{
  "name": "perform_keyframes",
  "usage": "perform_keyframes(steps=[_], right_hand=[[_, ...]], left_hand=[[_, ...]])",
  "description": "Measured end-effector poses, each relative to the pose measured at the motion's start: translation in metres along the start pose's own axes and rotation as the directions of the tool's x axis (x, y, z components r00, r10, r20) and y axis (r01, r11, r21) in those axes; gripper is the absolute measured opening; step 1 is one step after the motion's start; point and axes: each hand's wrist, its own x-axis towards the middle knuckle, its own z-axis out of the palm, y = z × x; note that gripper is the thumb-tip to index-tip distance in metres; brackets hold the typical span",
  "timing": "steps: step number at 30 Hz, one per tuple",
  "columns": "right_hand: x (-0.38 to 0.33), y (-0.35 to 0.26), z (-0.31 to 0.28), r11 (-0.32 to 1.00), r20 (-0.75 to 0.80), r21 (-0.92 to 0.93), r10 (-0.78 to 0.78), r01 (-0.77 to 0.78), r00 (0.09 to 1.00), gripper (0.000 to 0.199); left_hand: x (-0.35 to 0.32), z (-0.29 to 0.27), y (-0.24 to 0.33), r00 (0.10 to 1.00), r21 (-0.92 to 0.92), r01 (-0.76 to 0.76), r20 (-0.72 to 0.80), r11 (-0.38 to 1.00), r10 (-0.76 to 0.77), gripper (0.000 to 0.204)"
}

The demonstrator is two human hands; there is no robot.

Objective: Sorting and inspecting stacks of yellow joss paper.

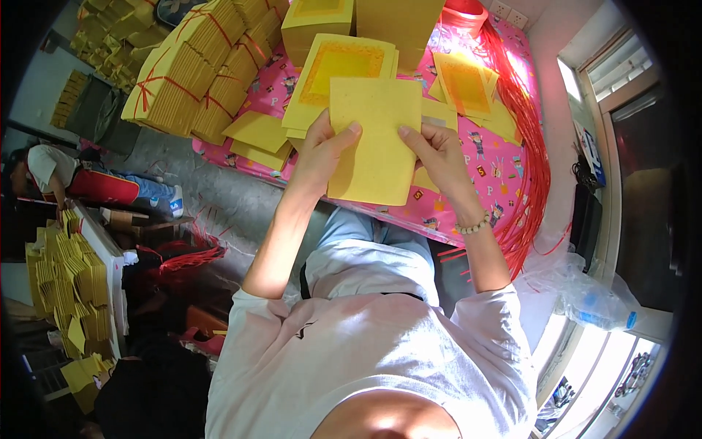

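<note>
Your left hand (323,152) and right hand (437,155) grip the yellow paper (374,146) by its sides over the pink worktop (488,174) — underside hidden, layer count unclear — and it partly covers the printed yellow stack (314,82).

Has a grey floor (245,194) at left, a pale wall (559,29) and a framed window (624,64) at right. Holds a pink-covered table (504,180) and, at lower left, a white side table (111,249). Catches strong sunlight at right
</note>
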Motion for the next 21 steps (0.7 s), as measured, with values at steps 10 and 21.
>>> perform_keyframes(steps=[10,21], right_hand=[[-0.001,-0.007,0.003,0.991,0.150,-0.074,0.121,-0.111,0.981,0.034],[-0.008,0.011,0.010,0.985,0.192,-0.129,0.141,-0.118,0.971,0.041]], left_hand=[[0.000,-0.009,-0.001,0.999,-0.033,0.026,-0.017,0.999,-0.027,0.033],[-0.012,-0.015,0.002,0.994,0.000,-0.069,-0.082,0.998,0.069,0.034]])
